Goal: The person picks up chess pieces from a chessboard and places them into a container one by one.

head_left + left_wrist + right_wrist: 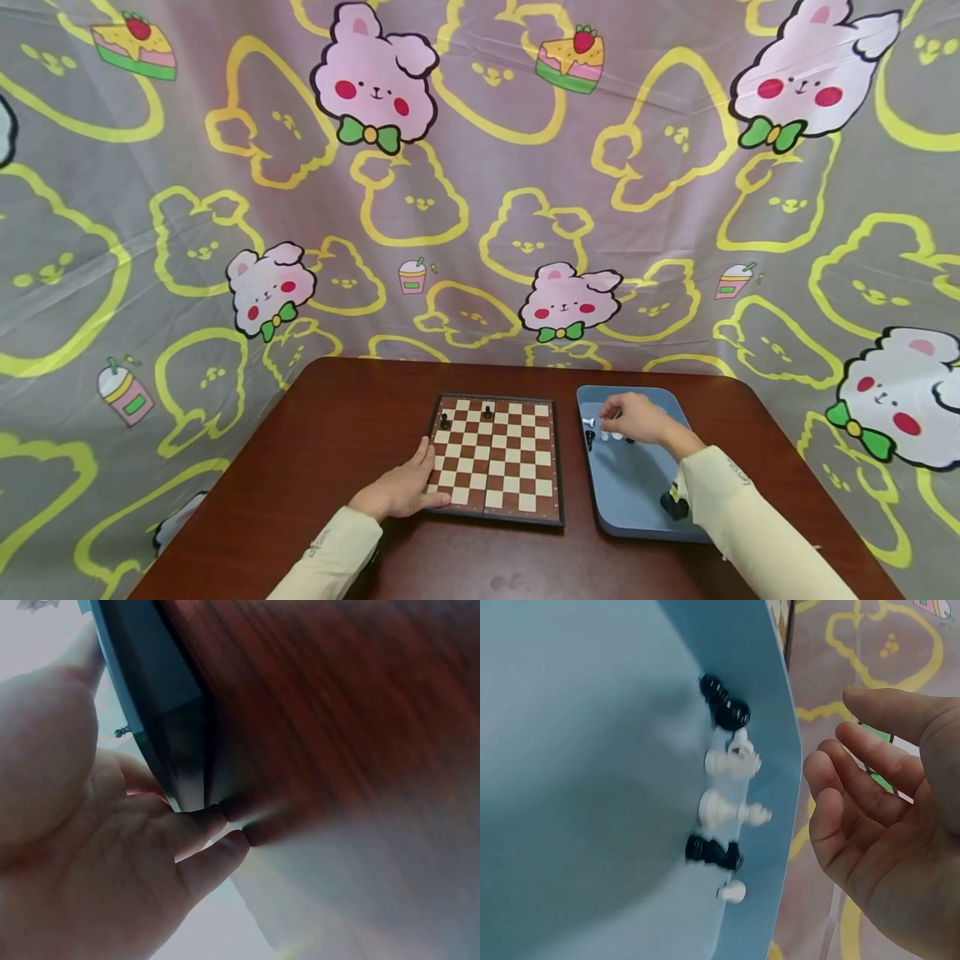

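My left hand (pixel 401 487) rests at the left edge of a brown-and-cream chessboard (pixel 521 454), its fingers along the side and its thumb over the near corner. In the left wrist view those fingers touch the board's dark side wall (pixel 161 712). Two black chess pieces (pixel 487 412) stand near the board's far left. Over the far part of a blue tray (pixel 633 492) hovers my right hand (pixel 636 418), fingers loosely bent and nothing visible in them. Black and white pieces lie along the tray wall, among them a white knight (pixel 733 763) and a dark piece (pixel 714 853).
The tray stands right of the board on a dark red-brown wooden table (pixel 337 425). Patterned fabric (pixel 465 208) with cartoon rabbits hangs around the table's back and sides. A small black device (pixel 674 504) sits by the right wrist, over the tray.
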The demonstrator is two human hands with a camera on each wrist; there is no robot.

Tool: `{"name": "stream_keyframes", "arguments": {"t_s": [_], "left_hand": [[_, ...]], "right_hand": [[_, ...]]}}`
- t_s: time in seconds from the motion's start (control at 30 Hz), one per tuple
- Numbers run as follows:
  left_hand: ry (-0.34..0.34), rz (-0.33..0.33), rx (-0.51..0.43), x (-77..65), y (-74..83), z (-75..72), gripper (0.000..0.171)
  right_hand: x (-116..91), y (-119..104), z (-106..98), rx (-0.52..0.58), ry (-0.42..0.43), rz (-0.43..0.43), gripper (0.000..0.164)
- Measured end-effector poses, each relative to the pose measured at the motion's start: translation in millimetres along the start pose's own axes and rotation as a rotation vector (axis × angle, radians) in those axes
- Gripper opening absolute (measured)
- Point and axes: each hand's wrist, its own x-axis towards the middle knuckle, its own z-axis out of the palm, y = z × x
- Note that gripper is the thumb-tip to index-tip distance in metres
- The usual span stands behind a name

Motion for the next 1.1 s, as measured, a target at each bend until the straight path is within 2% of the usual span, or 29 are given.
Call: {"name": "stream_keyframes", "arguments": {"t_s": [0.37,0.57,0.73,1.1], "left_hand": [[-0.010,0.002,0.003,2.0,0.4,1.0,0.097],[-0.017,-0.008,-0.014,1.4,0.1,1.6,0.097],[-0.015,-0.006,-0.014,1.7,-1.4,2.1,0.098],[-0.018,-0.016,-0.027,-0.2,-0.5,0.5,0.098]], "right_hand": [[17,-23,13,0.036,-0.003,-0.014,0.021],[30,-35,24,0.048,0.003,-0.018,0.013],[38,-48,32,0.101,-0.024,-0.033,0.013],[54,-71,54,0.042,-0.070,-0.061,0.019]]}}
